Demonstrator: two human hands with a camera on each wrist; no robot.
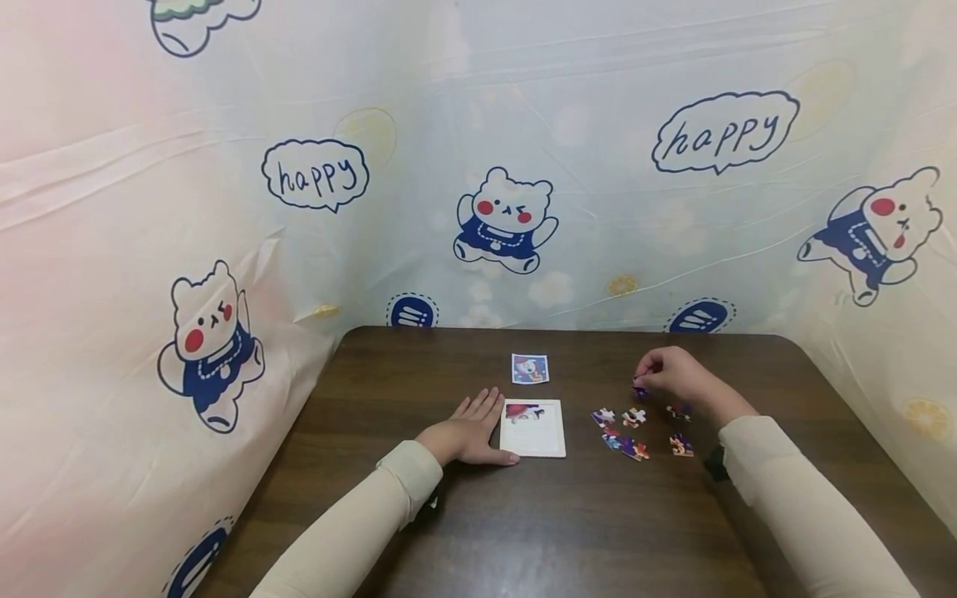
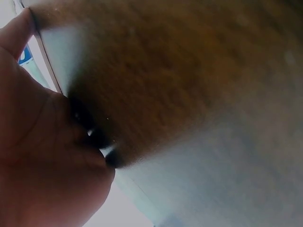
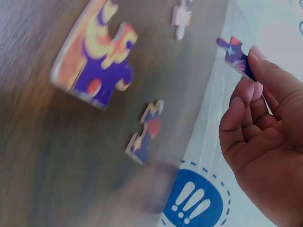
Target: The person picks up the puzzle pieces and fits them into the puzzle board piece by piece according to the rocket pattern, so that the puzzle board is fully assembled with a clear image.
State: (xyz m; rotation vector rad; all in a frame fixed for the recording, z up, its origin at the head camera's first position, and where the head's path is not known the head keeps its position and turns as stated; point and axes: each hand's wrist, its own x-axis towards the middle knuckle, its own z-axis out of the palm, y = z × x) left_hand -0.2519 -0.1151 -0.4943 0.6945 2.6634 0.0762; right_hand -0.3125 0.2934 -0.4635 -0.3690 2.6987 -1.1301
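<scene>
My left hand (image 1: 473, 430) lies spread on the table, its thumb and fingers along the left edge of a white puzzle frame (image 1: 533, 453). A few joined puzzle pieces (image 1: 523, 411) fill that frame's upper part. Over the right side of the table, my right hand (image 1: 675, 374) pinches a purple puzzle piece (image 3: 235, 56) between thumb and fingers. Below it are loose pieces: a purple and orange corner piece (image 3: 102, 59), another dark piece (image 3: 147, 135) and a pale one (image 3: 181, 19). The left wrist view shows the left palm (image 2: 42, 156) close up, with the table top blurred.
A small picture card (image 1: 530, 369) lies behind the frame. Several loose pieces (image 1: 634, 417) are scattered between the frame and my right forearm. The brown table (image 1: 583, 515) ends at a printed cloth backdrop (image 1: 598, 232) at the back and sides.
</scene>
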